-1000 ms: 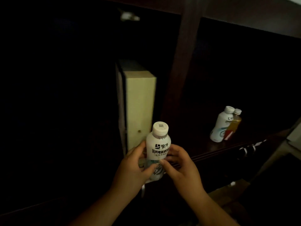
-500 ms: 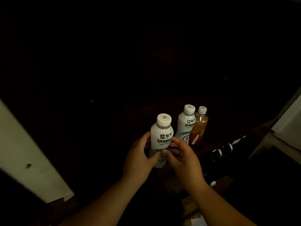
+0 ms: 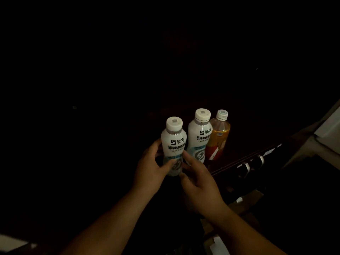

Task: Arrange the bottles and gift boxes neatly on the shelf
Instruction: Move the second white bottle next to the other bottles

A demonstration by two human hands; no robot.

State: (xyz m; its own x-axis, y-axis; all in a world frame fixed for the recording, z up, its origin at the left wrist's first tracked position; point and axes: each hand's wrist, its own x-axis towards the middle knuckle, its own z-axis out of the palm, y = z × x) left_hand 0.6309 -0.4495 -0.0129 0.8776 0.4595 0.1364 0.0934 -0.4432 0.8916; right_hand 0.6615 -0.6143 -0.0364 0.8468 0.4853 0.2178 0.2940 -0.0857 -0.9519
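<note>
I hold a white bottle (image 3: 173, 142) with black lettering and a white cap upright between both hands. My left hand (image 3: 150, 170) wraps its lower left side, thumb across the front. My right hand (image 3: 199, 183) touches its lower right side with the fingertips. Just to its right a second white bottle (image 3: 199, 137) of the same kind stands on the dark shelf (image 3: 244, 157). An orange drink bottle (image 3: 219, 135) with a white cap stands against that one's right side. Whether the held bottle rests on the shelf is hidden by the dark.
The shelf interior is nearly black. The shelf's front edge runs diagonally at the right with small metal fittings (image 3: 246, 166). A pale surface (image 3: 329, 129) shows at the far right. A light patch (image 3: 12, 242) lies at the bottom left, and cardboard (image 3: 244, 201) sits below the shelf.
The view has swung right, so the pale gift box has left the frame. The held bottle now sits close beside the two standing bottles.
</note>
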